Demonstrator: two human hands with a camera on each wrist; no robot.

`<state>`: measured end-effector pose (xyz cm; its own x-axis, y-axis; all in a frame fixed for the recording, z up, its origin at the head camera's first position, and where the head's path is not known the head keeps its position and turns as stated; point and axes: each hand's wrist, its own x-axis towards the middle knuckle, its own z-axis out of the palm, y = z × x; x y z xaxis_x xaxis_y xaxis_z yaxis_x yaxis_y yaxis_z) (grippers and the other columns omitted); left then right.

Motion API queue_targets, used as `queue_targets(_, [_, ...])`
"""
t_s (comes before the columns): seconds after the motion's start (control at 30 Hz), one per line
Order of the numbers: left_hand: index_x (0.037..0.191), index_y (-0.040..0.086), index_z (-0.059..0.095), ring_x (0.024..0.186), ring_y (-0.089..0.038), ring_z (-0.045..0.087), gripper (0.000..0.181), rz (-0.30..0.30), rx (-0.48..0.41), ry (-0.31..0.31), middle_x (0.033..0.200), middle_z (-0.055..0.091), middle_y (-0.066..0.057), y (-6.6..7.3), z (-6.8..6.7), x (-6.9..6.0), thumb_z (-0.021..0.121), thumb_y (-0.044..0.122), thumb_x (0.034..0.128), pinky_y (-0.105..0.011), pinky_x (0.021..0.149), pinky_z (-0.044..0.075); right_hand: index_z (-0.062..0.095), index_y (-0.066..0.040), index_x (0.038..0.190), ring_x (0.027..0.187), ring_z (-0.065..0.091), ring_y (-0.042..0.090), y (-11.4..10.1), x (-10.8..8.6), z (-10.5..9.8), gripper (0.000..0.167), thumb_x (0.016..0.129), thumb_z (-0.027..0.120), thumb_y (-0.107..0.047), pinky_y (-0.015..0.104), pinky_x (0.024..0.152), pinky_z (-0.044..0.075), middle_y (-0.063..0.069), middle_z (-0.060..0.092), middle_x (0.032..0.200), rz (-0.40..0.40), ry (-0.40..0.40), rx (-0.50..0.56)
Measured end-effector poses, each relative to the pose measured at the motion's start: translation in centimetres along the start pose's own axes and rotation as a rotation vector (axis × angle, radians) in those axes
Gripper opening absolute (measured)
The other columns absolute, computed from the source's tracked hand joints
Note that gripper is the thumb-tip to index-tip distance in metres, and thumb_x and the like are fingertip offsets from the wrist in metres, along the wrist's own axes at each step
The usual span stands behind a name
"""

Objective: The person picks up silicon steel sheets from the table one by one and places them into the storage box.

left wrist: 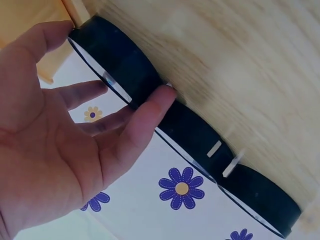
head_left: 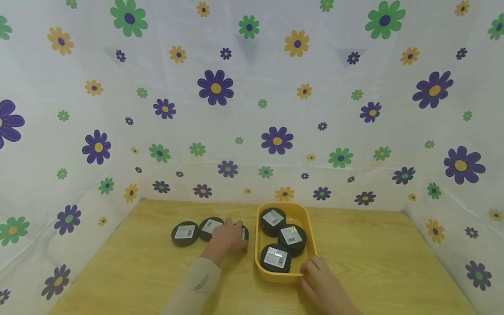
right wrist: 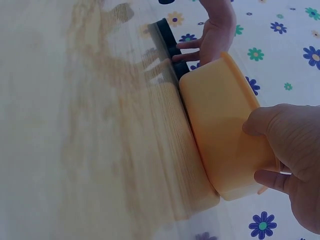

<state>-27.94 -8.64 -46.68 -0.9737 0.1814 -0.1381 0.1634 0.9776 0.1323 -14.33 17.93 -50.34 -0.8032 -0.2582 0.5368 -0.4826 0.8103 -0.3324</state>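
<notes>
My left hand [head_left: 225,238] grips a flat round black case [head_left: 245,233] with a white label, and the hand partly covers it. In the left wrist view, thumb and fingers span the edge of this black case [left wrist: 117,57], which rests at the wood surface. Two similar black cases [head_left: 185,233] lie to its left in a row. At the near right corner of a yellow plastic bin [head_left: 313,238], my right hand [head_left: 324,280] pinches the rim. Inside the bin are labelled black cases [head_left: 274,258]; three tops show, and the far one looks stacked.
A light wooden table [head_left: 366,262] carries everything. White cloth [head_left: 252,122] printed with green, purple and orange flowers rises behind the table and along both sides. The bin stands just right of the row of cases.
</notes>
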Motion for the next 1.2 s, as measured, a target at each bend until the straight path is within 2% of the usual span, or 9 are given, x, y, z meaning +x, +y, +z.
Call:
queue_targets(0.13, [0.140, 0.003, 0.049, 0.093, -0.040, 0.061, 0.068, -0.005, 0.007, -0.003, 0.119, 0.049, -0.027, 0.1, 0.3, -0.1, 0.068, 0.038, 0.0854, -0.054, 0.080, 0.052, 0.059, -0.019, 0.086, 0.086, 0.046, 0.004, -0.1, 0.0, -0.1, 0.027, 0.077, 0.081, -0.007, 0.029, 0.077, 0.048, -0.014, 0.046, 0.089, 0.010, -0.018, 0.006])
queue_targets(0.27, [0.140, 0.002, 0.048, 0.092, -0.039, 0.061, 0.068, -0.014, 0.015, 0.003, 0.119, 0.049, -0.028, 0.4, 0.3, -0.2, 0.067, 0.040, 0.0867, -0.052, 0.079, 0.053, 0.059, -0.019, 0.086, 0.086, 0.046, 0.004, -0.1, 0.0, 0.0, 0.028, 0.075, 0.081, -0.005, 0.029, 0.077, 0.048, -0.014, 0.046, 0.089, -0.009, 0.008, 0.011])
queue_targets(0.53, [0.132, 0.004, 0.054, 0.082, -0.036, 0.062, 0.058, -0.009, 0.057, 0.074, 0.112, 0.051, -0.024, 0.4, 0.5, -0.4, 0.069, 0.038, 0.0875, -0.050, 0.072, 0.054, 0.059, -0.019, 0.086, 0.086, 0.047, 0.004, -0.1, 0.0, 0.1, 0.029, 0.075, 0.082, -0.005, 0.028, 0.076, 0.048, -0.013, 0.047, 0.090, -0.028, 0.028, -0.005])
queue_targets(0.77, [0.138, 0.009, 0.052, 0.080, -0.033, 0.059, 0.068, -0.013, 0.037, 0.055, 0.115, 0.050, -0.024, -0.1, 1.0, 0.0, 0.072, 0.041, 0.0817, -0.050, 0.071, 0.053, 0.057, -0.019, 0.086, 0.087, 0.046, 0.005, -0.2, 0.0, 0.0, 0.031, 0.074, 0.081, -0.003, 0.028, 0.076, 0.048, -0.013, 0.046, 0.090, -0.040, 0.035, -0.001])
queue_targets(1.07, [0.142, 0.015, 0.050, 0.084, -0.035, 0.061, 0.073, 0.001, 0.020, 0.049, 0.123, 0.050, -0.025, -0.7, 1.3, 0.1, 0.071, 0.046, 0.0797, -0.052, 0.074, 0.053, 0.058, -0.022, 0.087, 0.088, 0.046, 0.004, -0.4, -0.1, -0.2, 0.027, 0.079, 0.079, -0.007, 0.029, 0.079, 0.049, -0.014, 0.046, 0.090, 0.061, -0.057, -0.009])
queue_targets(1.2, [0.143, 0.016, 0.050, 0.088, -0.038, 0.062, 0.074, 0.002, 0.012, 0.065, 0.128, 0.047, -0.027, -0.9, 1.0, 0.0, 0.070, 0.047, 0.0793, -0.053, 0.074, 0.053, 0.058, -0.021, 0.088, 0.087, 0.046, 0.004, -0.3, -0.1, -0.1, 0.027, 0.080, 0.079, -0.007, 0.029, 0.079, 0.049, -0.014, 0.046, 0.090, 0.055, -0.056, -0.006])
